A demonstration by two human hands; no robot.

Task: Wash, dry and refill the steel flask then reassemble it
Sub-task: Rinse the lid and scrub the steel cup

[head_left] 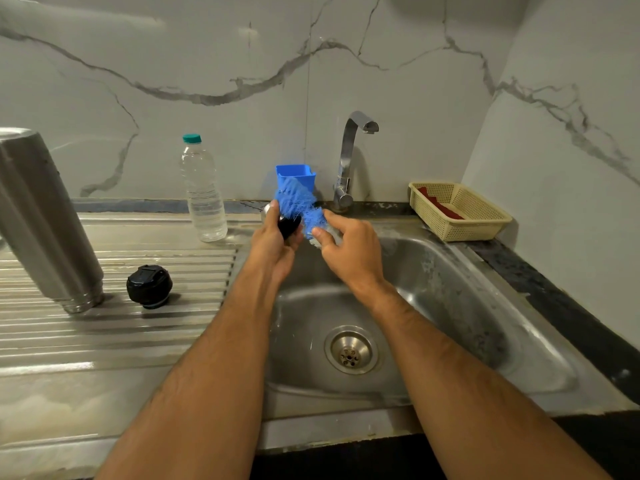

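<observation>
Over the steel sink basin (450, 299), our left hand (273, 244) grips a small black-and-steel flask cup (289, 226) while our right hand (349, 251) pinches a blue bristle brush (301, 206) against it. Left of the grip, the inverted steel flask body (45, 220) and black round stopper (149, 286) stand on the ribbed drainboard (114, 334); no writing is legible.

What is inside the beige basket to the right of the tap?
A dark red cloth-like item lies inside the beige basket, along its left wall and floor. The near wall hides part of the basket floor, so anything lying there cannot be seen.
</observation>
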